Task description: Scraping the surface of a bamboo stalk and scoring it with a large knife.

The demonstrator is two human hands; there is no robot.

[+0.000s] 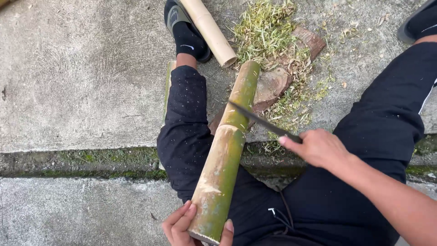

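A thick green bamboo pole (225,152) lies slanted across my left thigh, its far end resting on a wooden chopping block (273,84). My left hand (180,225) grips its near end at the bottom of the view. In my right hand (318,148) is a dark long-bladed knife (259,119), whose blade crosses the pole near a joint. Below that joint the skin is partly scraped to pale yellow.
A peeled pale bamboo tube (210,32) lies by my left foot, and another green piece (168,86) shows beside my left leg. Green shavings (268,32) cover the block and concrete. A mossy gutter (82,159) crosses the ground. My legs spread to both sides.
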